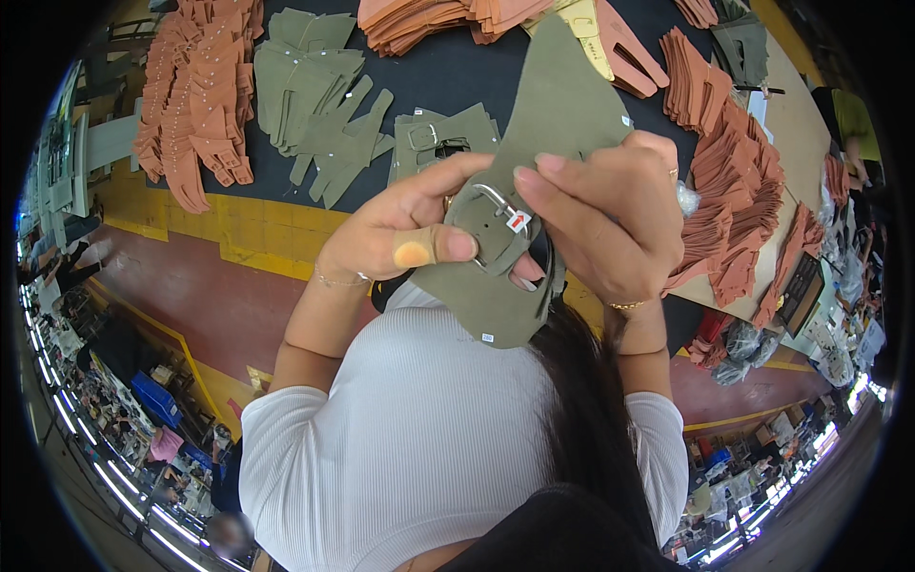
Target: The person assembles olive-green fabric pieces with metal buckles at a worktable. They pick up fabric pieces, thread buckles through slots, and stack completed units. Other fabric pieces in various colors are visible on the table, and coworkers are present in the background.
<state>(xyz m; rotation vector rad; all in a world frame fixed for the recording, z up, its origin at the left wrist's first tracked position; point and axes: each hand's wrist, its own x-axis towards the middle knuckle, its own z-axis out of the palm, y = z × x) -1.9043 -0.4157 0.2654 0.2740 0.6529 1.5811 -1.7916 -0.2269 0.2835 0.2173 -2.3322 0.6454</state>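
An olive-green leather shoe upper piece [562, 95] is held up above the near edge of the table. It has a strap with a metal buckle [492, 194] and a small white sticker [518, 221] bearing a red arrow. My left hand [405, 224] grips it, thumb on the strap beside the buckle and other fingers behind; a plaster covers part of that thumb. On the opposite side, my right hand [620, 214] is closed on the same piece, with its fingertips by the strap. Its palm side is hidden.
Stacks of green cut pieces [305, 81] and a green buckled piece [434, 143] lie beyond my left hand on the dark tabletop [405, 81]. Rows of orange-brown pieces [205, 91] lie far left. More orange-brown stacks [729, 191] run along the right, beside a yellow template [583, 33].
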